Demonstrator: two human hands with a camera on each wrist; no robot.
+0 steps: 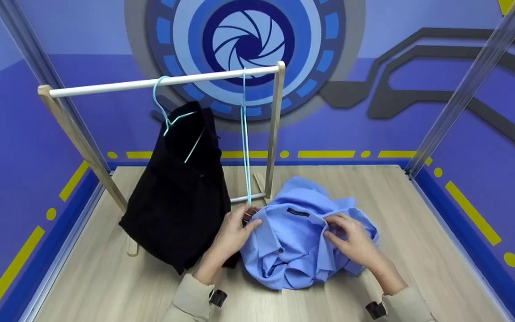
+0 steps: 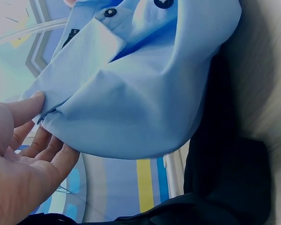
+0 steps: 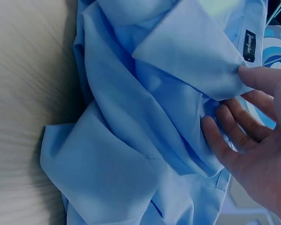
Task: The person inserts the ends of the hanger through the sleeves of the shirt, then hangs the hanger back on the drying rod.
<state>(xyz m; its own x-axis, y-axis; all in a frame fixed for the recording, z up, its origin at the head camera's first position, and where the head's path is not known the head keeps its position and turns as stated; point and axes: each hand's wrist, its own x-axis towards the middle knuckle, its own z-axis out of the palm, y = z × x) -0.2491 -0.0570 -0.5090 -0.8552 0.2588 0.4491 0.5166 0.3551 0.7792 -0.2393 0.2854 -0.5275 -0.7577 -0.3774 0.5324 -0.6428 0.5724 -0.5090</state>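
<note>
The left hand (image 1: 233,233) and right hand (image 1: 352,237) pinch the shirt (image 1: 300,241) by its collar (image 1: 264,237), between the black garment (image 1: 179,205) and the right edge of the tabletop (image 1: 432,250); too light a hold could slip.

Smooth cloth shirt (image 1: 297,250), matt black cloth garment (image 1: 177,210)

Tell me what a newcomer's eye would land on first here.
Likely the blue shirt, low near the middle of the head view, its collar pinched by the left hand and right hand. Next, the black garment to its left, on an aqua hanger hooked over the white bar. Behind them, a big aperture-like emblem marks the back wall.
</note>
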